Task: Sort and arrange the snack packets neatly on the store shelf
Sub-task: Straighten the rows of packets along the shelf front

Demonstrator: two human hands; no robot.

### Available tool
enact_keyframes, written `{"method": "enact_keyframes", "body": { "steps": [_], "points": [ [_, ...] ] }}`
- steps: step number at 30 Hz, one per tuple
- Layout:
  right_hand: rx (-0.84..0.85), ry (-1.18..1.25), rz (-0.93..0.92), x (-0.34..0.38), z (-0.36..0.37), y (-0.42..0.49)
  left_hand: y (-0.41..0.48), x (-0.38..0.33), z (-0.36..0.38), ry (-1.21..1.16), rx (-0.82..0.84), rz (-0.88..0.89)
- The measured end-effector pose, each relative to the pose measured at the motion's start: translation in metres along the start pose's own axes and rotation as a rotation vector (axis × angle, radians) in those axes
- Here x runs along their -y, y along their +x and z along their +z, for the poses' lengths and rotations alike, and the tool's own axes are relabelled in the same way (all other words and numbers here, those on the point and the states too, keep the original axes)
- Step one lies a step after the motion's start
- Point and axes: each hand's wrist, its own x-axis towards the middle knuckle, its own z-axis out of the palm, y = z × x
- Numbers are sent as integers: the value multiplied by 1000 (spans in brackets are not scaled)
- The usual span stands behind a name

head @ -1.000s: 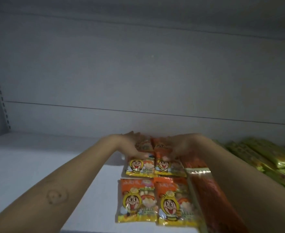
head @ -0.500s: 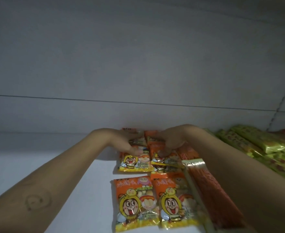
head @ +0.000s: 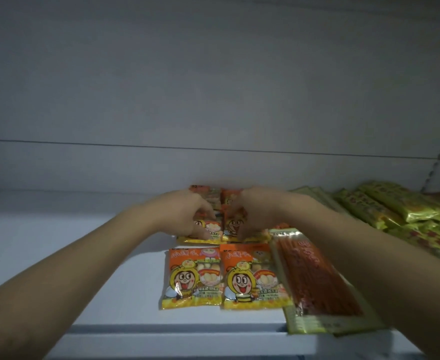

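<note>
Left grip [head: 186, 216], curled, pinches the left rear packet [head: 212, 228]; right grip [head: 257, 216] likewise pinches the right rear packet [head: 233, 224]; apparent purpose: squaring both behind the front-row packets [head: 195, 276] on the shelf [head: 57, 242].

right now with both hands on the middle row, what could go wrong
1. The left hand and right hand are on the middle-row packets, which seem to overlap the row behind; a push could skew them.
2. The right forearm passes over the long red packet, whose near end reaches the shelf front edge; pulling back might drag it off.
3. The front-row packets lie between the forearms and could get nudged.
</note>
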Motion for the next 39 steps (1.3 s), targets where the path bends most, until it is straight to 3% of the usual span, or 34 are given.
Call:
{"method": "enact_keyframes", "body": {
  "steps": [10,20,26,33,39],
  "points": [
    [-53,37,-39,-3,14,-5,-13,-3,24,-29,-121,-48],
    [-23,82,-16,-3,7,-19,-25,-11,8,49,-1,-34],
    [-138,153,-29,2,-12,-45,-55,-14,-8,5,-203,-45],
    [86,84,-108,32,-3,-83,-93,-43,4,39,32,45],
    [79,67,-92,38,15,-86,-94,-43,20,8,24,29]
  ]
}}
